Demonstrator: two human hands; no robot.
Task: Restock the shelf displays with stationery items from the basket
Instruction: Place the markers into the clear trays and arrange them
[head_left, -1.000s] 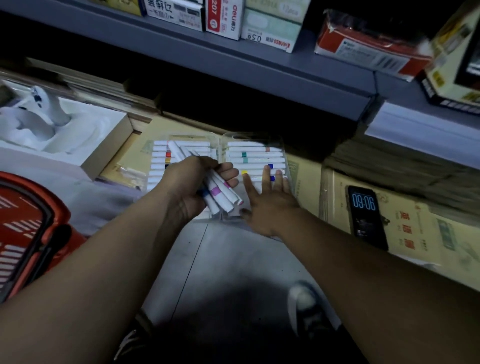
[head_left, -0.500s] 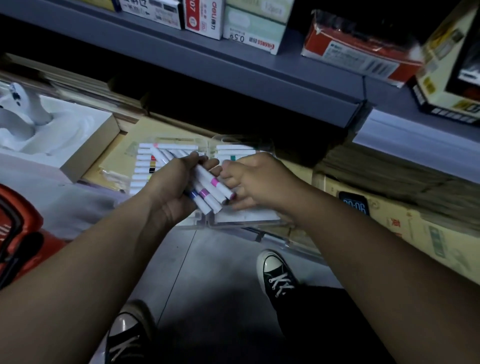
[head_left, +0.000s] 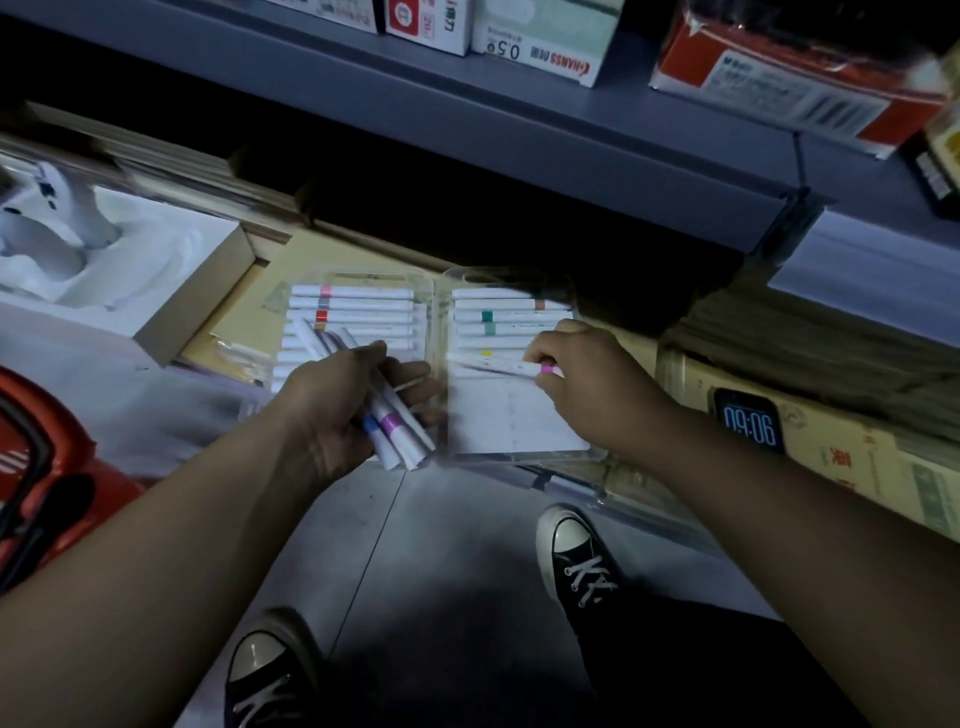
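A clear plastic marker case (head_left: 519, 431) lies open on the lowest shelf, with white markers in rows in both halves. My left hand (head_left: 337, 405) grips a bundle of several white markers (head_left: 395, 426) with blue and pink bands, held over the case's left half. My right hand (head_left: 587, 384) pinches a single white marker with a pink band (head_left: 509, 366) and holds it flat across the right half, just below the filled rows. The red basket (head_left: 57, 467) sits at the left edge, mostly cut off.
A grey shelf edge (head_left: 519, 140) with boxed stationery overhangs the case. A white foam tray in a box (head_left: 119, 270) stands to the left. A phone showing 09:06 (head_left: 750, 426) lies on yellow packs at right. My two black sneakers (head_left: 576, 556) stand on the grey floor.
My right hand took one pink-banded marker from the bundle and carried it right, onto the case's right half. The left hand kept the bundle. The view shifted slightly.
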